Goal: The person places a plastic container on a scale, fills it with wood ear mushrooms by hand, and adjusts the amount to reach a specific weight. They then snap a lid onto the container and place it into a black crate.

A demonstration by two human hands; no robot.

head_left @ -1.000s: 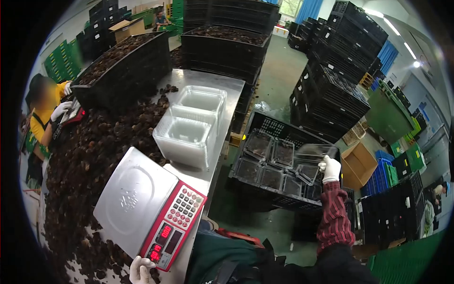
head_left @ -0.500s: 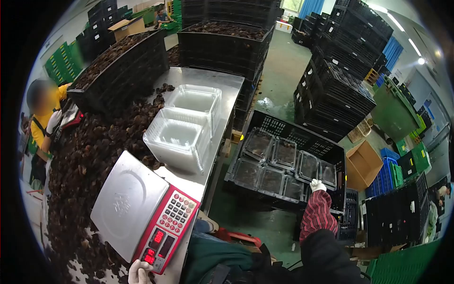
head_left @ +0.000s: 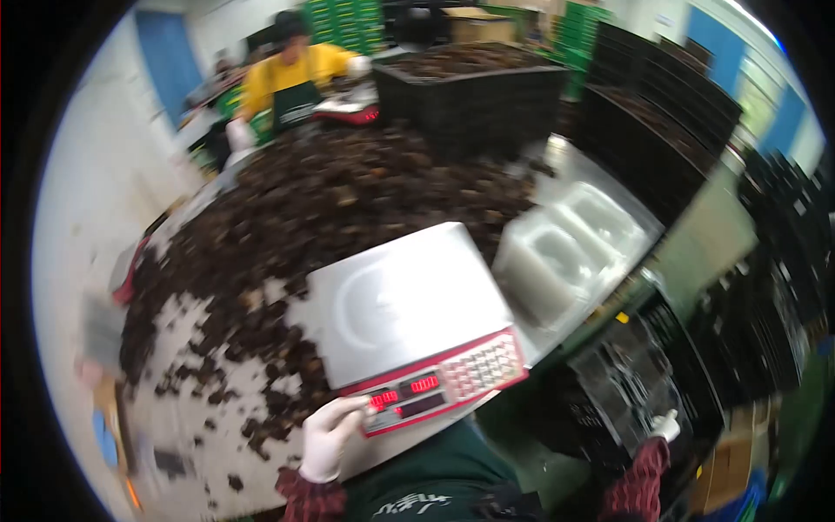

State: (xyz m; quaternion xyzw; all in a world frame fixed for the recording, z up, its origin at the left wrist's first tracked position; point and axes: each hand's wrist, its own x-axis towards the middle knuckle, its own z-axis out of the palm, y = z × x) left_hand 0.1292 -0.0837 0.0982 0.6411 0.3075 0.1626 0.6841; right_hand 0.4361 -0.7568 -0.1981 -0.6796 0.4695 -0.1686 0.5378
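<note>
One broad, pale desk (head_left: 270, 474) runs across the view, bearing a wide heap of dark brown pieces (head_left: 348, 174) that thins into scattered bits toward the near left. On its far side stands a large black bin (head_left: 478, 109), filled with similar brown pieces, and more black bins (head_left: 644, 130) are stacked to the right of that. A black crate (head_left: 678, 339) sits beside the desk, below the right edge of its top, with flat clear containers (head_left: 631, 365) inside, blurred at their edges. Across the heap, a person in a yellow top and dark apron (head_left: 296, 74) is beside a smaller-looking red and white scale (head_left: 348, 113).

Nearer, the silver and red scale (head_left: 413, 304) lies at the near edge of the desk, its keypad and display facing the wearer. Two stacks of clear tubs (head_left: 544, 257) stand on the desk just beyond its right side.

Both hands wear white gloves. The left hand (head_left: 330, 435) is at the scale's front left corner, fingers bent toward the display; blur hides whether their tips meet. The right hand (head_left: 665, 424) is at the crate, by the clear containers, and I cannot tell whether its fingers are apart or together. Smallest are the lit red digits (head_left: 424, 384), too smeared to read surely.
</note>
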